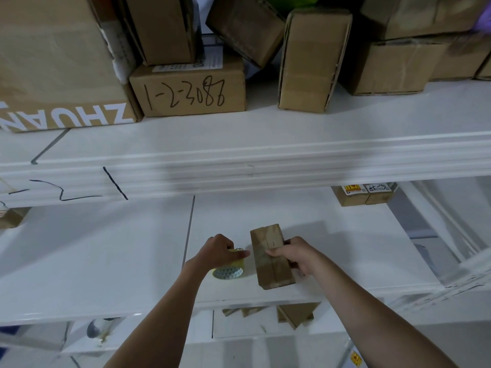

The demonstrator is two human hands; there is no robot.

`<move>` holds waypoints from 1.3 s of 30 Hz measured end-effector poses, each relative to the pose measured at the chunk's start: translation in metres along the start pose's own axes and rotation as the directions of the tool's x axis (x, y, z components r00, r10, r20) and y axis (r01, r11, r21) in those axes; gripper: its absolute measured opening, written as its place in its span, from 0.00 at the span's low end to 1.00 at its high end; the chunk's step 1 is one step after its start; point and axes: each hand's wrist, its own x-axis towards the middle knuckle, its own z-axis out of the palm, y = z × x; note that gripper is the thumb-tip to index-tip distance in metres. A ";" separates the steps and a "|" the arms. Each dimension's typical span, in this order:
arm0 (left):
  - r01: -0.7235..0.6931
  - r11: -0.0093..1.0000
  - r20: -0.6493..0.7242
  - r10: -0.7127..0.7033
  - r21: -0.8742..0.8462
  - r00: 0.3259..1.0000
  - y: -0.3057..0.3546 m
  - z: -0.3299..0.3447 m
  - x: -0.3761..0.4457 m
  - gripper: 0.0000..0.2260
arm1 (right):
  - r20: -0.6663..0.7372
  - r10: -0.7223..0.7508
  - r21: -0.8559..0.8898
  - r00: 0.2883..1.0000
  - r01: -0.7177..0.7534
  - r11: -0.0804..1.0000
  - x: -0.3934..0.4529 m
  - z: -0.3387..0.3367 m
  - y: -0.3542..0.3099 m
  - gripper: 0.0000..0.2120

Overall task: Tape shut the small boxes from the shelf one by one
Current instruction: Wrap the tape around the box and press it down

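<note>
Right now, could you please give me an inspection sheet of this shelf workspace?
Surface: white shelf board, lit, with a seam line left of the hands.
Job's things: small box lying on the board, clear tape across its top; tape roll beside it to the left.
Clutter: labelled carton at the back right; cardboard pieces on the level below.
Grippers: left hand grips the tape roll; right hand holds the small box, thumb on top.
Cables: nothing seen.
Surroundings: upper shelf stacked with bigger cartons, one marked carton with handwritten numbers.
</note>
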 end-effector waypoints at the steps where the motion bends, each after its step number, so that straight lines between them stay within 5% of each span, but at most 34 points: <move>1: 0.004 1.000 -0.005 -0.004 -0.027 1.000 -0.002 0.001 0.000 0.26 | -0.019 0.011 -0.052 1.000 -0.012 0.999 0.002 0.002 0.000 0.35; 11: -0.027 0.999 -0.027 0.026 -0.042 0.999 -0.012 0.006 0.005 0.18 | -0.216 -0.060 -0.324 0.975 -0.013 0.946 0.016 0.015 0.005 0.26; 16: 0.025 0.997 -0.020 -0.026 -0.077 0.999 -0.012 0.015 0.006 0.14 | -0.296 -0.069 -0.454 0.953 -0.076 0.888 0.014 0.017 0.006 0.30; 33: 0.019 0.994 -0.036 -0.023 -0.107 0.999 -0.015 0.021 0.010 0.11 | -0.307 -0.107 -0.445 0.946 -0.043 0.895 0.001 0.012 0.008 0.26; 39: 0.028 0.992 -0.035 -0.033 -0.119 0.999 -0.018 0.023 0.013 0.12 | -0.555 -0.205 -0.464 0.806 -0.096 0.881 -0.016 -0.006 0.027 0.14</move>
